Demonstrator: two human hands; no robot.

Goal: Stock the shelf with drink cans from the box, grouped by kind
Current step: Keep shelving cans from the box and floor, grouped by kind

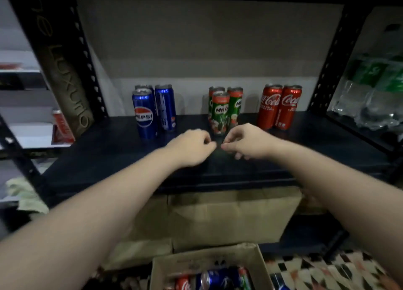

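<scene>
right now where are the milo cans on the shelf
In the head view the Milo cans stand mid-shelf, between the Pepsi cans on the left and the Coca-Cola cans on the right, just behind both hands.

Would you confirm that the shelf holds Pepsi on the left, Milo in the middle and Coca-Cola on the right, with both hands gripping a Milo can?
Not quite: the head view shows the left hand and right hand holding nothing. The order is right: Pepsi cans, Milo cans, Coca-Cola cans.

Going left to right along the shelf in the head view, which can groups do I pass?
Pepsi cans → Milo cans → Coca-Cola cans. Both hands hover empty in front of the Milo cans.
</scene>
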